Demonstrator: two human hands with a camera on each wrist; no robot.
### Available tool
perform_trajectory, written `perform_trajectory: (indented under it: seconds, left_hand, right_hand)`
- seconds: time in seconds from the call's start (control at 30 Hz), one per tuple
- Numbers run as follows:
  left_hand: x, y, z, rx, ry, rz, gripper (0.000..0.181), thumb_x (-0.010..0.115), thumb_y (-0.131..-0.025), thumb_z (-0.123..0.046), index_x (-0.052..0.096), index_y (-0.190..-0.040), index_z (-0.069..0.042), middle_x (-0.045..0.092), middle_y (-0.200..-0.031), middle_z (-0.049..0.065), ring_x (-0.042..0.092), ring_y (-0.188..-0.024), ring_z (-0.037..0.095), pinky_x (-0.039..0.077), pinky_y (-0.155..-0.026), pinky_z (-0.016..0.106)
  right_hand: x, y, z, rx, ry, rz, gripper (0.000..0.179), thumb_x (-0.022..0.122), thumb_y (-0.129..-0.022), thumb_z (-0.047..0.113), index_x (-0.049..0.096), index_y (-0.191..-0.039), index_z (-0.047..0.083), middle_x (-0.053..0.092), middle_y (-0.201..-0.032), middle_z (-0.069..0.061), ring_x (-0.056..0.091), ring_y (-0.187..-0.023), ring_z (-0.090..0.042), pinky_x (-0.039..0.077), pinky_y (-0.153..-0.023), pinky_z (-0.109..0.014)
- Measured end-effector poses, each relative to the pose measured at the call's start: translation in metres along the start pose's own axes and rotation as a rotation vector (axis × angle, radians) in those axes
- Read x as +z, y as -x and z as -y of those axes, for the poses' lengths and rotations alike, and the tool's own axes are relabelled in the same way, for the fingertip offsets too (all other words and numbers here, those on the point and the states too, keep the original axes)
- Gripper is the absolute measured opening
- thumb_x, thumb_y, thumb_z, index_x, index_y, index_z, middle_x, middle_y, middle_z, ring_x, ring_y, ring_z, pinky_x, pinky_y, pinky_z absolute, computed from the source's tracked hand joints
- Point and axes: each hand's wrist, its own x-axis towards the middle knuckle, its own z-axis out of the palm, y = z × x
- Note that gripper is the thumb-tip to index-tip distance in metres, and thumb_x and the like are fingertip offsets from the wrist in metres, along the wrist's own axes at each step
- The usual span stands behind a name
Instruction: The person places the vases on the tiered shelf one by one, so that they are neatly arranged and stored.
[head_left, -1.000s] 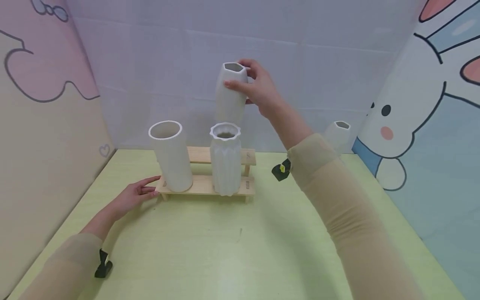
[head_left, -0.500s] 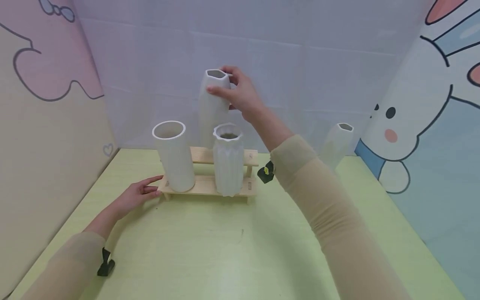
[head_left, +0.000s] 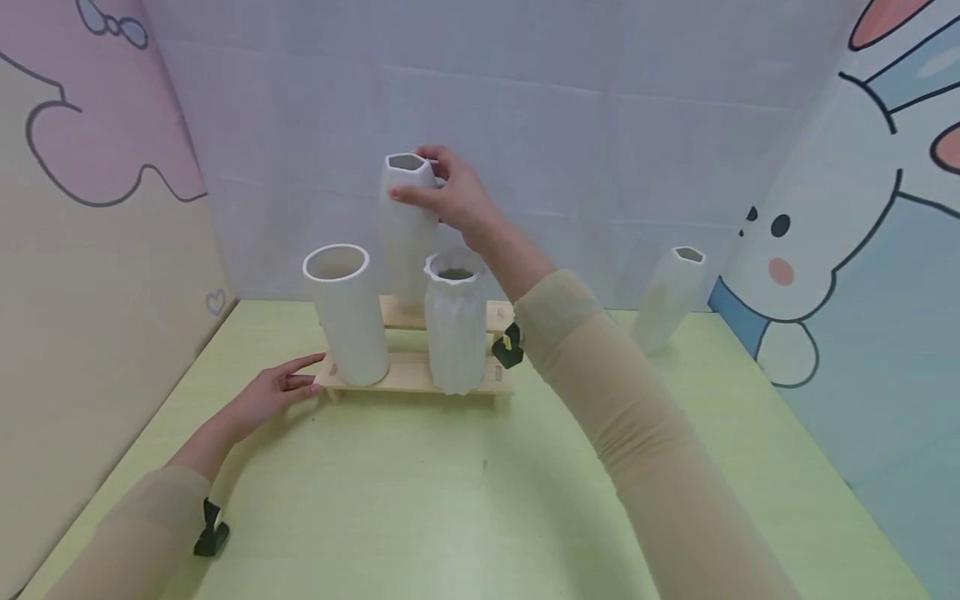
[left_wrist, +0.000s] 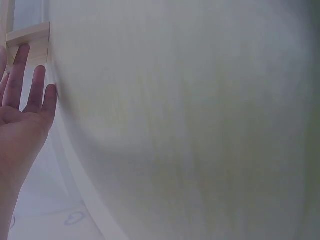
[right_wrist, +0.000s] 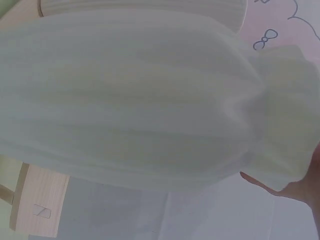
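In the head view my right hand (head_left: 457, 200) grips a white faceted vase (head_left: 408, 237) near its five-sided mouth, thumb on the near face. The vase stands upright at the wooden two-step rack's (head_left: 408, 371) rear shelf, its base partly hidden behind the front vases. On the front step are a white cylindrical vase (head_left: 348, 325) and a white fluted vase (head_left: 456, 333) with a scalloped rim. My left hand (head_left: 266, 400) touches the rack's left end; in the left wrist view its fingers (left_wrist: 36, 92) are straight. The fluted vase (right_wrist: 130, 100) fills most of the right wrist view.
Another white faceted vase (head_left: 670, 296) stands at the back right of the pale green table (head_left: 420, 517). A plain pale backdrop (head_left: 525, 125) rises behind the rack. Cartoon-printed panels border both sides, with a rabbit (head_left: 802, 250) on the right one.
My right hand has carried the faceted vase left and down, from above the fluted vase to the rear shelf between the two front vases. The left hand stays at the rack's end.
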Motion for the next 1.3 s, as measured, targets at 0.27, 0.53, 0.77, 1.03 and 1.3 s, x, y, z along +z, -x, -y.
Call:
perform_trajectory:
  seconds: [0.27, 0.53, 0.77, 1.03, 1.3]
  left_hand:
    - [0.002, -0.001, 0.001, 0.004, -0.018, 0.000, 0.070, 0.061, -0.090, -0.042, 0.030, -0.149, -0.022, 0.058, -0.128, 0.017, 0.057, -0.116, 0.020, 0.033, -0.103, 0.050]
    - [0.000, -0.001, 0.002, 0.010, -0.019, 0.000, 0.070, 0.061, -0.090, -0.042, 0.030, -0.149, -0.023, 0.058, -0.129, 0.017, 0.057, -0.116, 0.017, 0.033, -0.104, 0.051]
    - [0.001, -0.001, -0.001, 0.012, -0.013, -0.002, 0.070, 0.061, -0.090, -0.040, 0.030, -0.149, -0.020, 0.058, -0.129, 0.017, 0.058, -0.109, 0.003, 0.036, -0.102, 0.043]
    - [0.002, -0.001, -0.001, 0.017, -0.018, -0.003, 0.069, 0.061, -0.091, -0.039, 0.030, -0.149, -0.019, 0.058, -0.128, 0.017, 0.057, -0.105, -0.002, 0.036, -0.101, 0.042]
    - [0.002, -0.002, -0.001, 0.020, -0.021, -0.004, 0.069, 0.061, -0.090, -0.040, 0.030, -0.149, -0.020, 0.058, -0.128, 0.018, 0.057, -0.106, -0.002, 0.036, -0.101, 0.043]
  right_hand:
    - [0.009, -0.003, -0.001, -0.026, 0.042, 0.045, 0.070, 0.079, -0.077, 0.028, 0.044, -0.137, 0.023, 0.053, -0.131, 0.002, 0.055, -0.108, -0.015, 0.050, -0.084, -0.032]
    - [0.019, -0.010, 0.003, -0.031, 0.069, 0.078, 0.069, 0.079, -0.078, 0.026, 0.044, -0.137, 0.020, 0.054, -0.130, 0.001, 0.055, -0.105, -0.014, 0.049, -0.077, -0.030]
    - [0.028, -0.013, 0.002, -0.021, 0.092, 0.100, 0.065, 0.078, -0.078, 0.028, 0.045, -0.134, 0.021, 0.055, -0.125, 0.001, 0.057, -0.099, -0.015, 0.048, -0.072, -0.028]
    - [0.033, -0.014, 0.003, 0.019, 0.079, 0.118, 0.065, 0.078, -0.078, 0.027, 0.044, -0.134, 0.020, 0.053, -0.127, 0.000, 0.057, -0.102, -0.015, 0.051, -0.075, -0.028]
    - [0.035, -0.017, 0.001, 0.016, 0.108, 0.132, 0.069, 0.078, -0.079, 0.027, 0.042, -0.137, 0.019, 0.052, -0.132, -0.001, 0.056, -0.104, -0.015, 0.051, -0.077, -0.029]
